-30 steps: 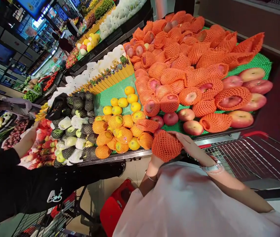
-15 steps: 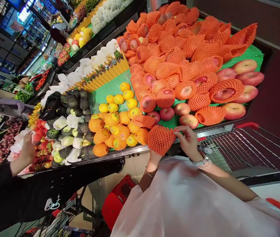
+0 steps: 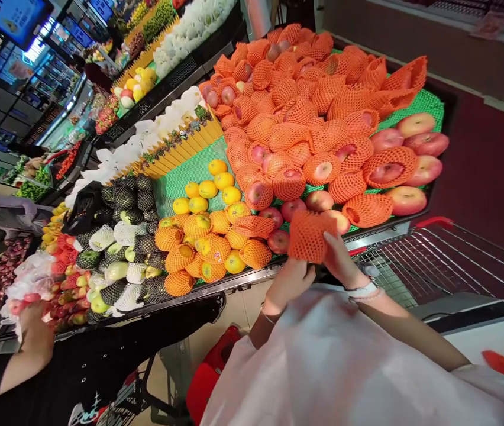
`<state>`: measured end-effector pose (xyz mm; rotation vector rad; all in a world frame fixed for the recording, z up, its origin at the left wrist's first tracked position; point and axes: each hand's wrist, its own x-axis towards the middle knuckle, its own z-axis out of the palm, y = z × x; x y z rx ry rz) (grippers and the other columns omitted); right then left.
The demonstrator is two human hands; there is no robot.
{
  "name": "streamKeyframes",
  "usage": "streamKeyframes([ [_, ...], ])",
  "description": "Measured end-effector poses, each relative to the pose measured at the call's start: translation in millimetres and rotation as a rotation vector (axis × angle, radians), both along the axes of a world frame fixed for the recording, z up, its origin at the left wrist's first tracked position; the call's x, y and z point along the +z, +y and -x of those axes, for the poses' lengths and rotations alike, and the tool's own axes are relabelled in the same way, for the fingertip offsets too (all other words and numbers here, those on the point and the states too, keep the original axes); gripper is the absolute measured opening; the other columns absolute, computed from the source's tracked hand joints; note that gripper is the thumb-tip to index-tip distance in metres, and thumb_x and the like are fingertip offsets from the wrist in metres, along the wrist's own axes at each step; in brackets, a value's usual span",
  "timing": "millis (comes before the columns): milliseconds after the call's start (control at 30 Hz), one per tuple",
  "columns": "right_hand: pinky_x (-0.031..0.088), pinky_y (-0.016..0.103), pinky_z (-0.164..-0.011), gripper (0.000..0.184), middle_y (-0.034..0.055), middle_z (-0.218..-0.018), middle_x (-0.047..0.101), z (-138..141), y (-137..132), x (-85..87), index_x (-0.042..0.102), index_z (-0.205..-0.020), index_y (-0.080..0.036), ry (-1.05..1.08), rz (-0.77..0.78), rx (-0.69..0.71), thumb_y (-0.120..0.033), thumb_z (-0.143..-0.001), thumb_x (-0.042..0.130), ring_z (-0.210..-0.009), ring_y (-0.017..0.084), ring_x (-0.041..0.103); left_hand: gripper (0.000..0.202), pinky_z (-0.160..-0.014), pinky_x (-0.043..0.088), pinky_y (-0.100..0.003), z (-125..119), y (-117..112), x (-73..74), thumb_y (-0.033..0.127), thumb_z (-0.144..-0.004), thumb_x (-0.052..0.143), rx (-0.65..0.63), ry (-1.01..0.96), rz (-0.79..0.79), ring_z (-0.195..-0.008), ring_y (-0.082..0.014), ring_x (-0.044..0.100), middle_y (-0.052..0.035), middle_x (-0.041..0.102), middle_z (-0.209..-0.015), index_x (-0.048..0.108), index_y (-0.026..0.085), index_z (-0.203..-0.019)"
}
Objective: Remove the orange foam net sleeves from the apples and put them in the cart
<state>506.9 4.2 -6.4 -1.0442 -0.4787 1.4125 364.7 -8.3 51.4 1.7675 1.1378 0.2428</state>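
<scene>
An orange foam fruit net (image 3: 309,236) is held up in front of me, over the stand's front edge; I cannot tell whether fruit is inside. My left hand (image 3: 288,285) is closed on its lower end, with the fingers partly hidden. From the right side, my right hand (image 3: 341,261) grips it, thumb against the mesh. Just behind the net lie bare red apples (image 3: 320,200), one partly covered by it. An empty-looking orange net (image 3: 367,210) and a large bare apple (image 3: 407,200) sit to the right of my hands.
Oranges (image 3: 207,189) and black-netted fruit (image 3: 128,195) fill the stand leftward. A shopping cart (image 3: 438,260) stands at right. A red basket-like container (image 3: 210,370) is below. At far left, another person's hand (image 3: 34,325) is by bagged red fruit.
My hands and the net have shifted slightly right. The net has turned from rounded to squarish, and my left hand shows more beneath it. The other person's hand is lower.
</scene>
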Motion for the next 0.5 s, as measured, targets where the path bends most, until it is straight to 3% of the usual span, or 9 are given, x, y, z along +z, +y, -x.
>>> streamKeyframes([
  [33,0.049,0.051,-0.108,0.063,0.004,-0.149,0.05,-6.8,3.6,-2.3,0.046,-0.134,-0.034,0.0,-0.006,-0.029,-0.06,-0.08,0.063,-0.137,0.028,0.049,0.045,-0.119,0.036,-0.042,4.2,-3.4,-3.1,0.029,-0.088,0.052,-0.01,-0.138,0.026,-0.138,-0.0287,0.047,-0.0143,0.053,-0.144,0.061,0.015,-0.13],
  [67,0.05,0.051,-0.106,0.064,0.0035,-0.151,0.048,-12.3,6.3,-4.0,0.045,-0.135,-0.034,-0.002,-0.017,-0.056,-0.061,-0.08,0.062,-0.138,0.029,0.047,0.043,-0.118,0.036,-0.044,6.9,-6.2,-7.3,0.034,-0.089,0.054,0.06,-0.3,0.053,-0.137,-0.0287,0.049,-0.0142,0.054,-0.143,0.062,0.017,-0.127],
  [167,0.051,0.051,-0.104,0.066,0.004,-0.15,0.048,-14.7,5.9,-6.4,0.044,-0.137,-0.034,-0.045,-0.085,-0.103,-0.063,-0.08,0.061,-0.14,0.029,0.045,0.049,-0.112,0.043,-0.049,5.1,-7.7,-18.8,0.057,-0.091,0.052,0.583,-0.805,0.219,-0.132,-0.0277,0.052,-0.0112,0.057,-0.139,0.061,0.023,-0.125],
  [233,0.049,0.051,-0.107,0.072,0.0066,-0.146,0.051,-5.0,-0.6,-5.9,0.041,-0.14,-0.032,-0.121,-0.128,-0.094,-0.064,-0.08,0.062,-0.137,0.029,0.049,0.062,-0.106,0.048,-0.051,-1.3,-3.9,-19.5,0.069,-0.091,0.042,0.808,-1.035,0.42,-0.129,-0.0286,0.055,-0.012,0.056,-0.139,0.056,0.023,-0.13],
  [333,0.041,0.052,-0.115,0.08,0.0104,-0.142,0.053,12.4,-12.6,-2.5,0.037,-0.145,-0.027,-0.354,-0.188,-0.022,-0.063,-0.079,0.065,-0.134,0.029,0.05,0.065,-0.1,0.052,-0.044,-9.9,2.7,-12.3,0.068,-0.095,0.035,0.836,-1.127,0.642,-0.126,-0.0291,0.057,-0.0151,0.057,-0.138,0.057,0.018,-0.13],
  [433,0.033,0.052,-0.12,0.081,0.0145,-0.146,0.048,19.4,-19.2,2.7,0.037,-0.147,-0.022,-0.597,-0.313,0.092,-0.058,-0.082,0.066,-0.139,0.031,0.044,0.053,-0.096,0.054,-0.037,-13.9,3.9,-11.2,0.055,-0.098,0.039,0.922,-1.036,0.656,-0.12,-0.0265,0.061,-0.0151,0.062,-0.133,0.06,0.014,-0.125],
  [500,0.031,0.054,-0.121,0.083,0.0156,-0.152,0.041,17.7,-19.6,5.2,0.029,-0.152,-0.021,-0.664,-0.405,0.087,-0.057,-0.085,0.064,-0.142,0.031,0.04,0.053,-0.099,0.052,-0.037,-14.7,1.5,-17.5,0.055,-0.098,0.04,0.943,-0.989,0.618,-0.122,-0.0257,0.06,-0.0147,0.061,-0.133,0.057,0.014,-0.128],
])
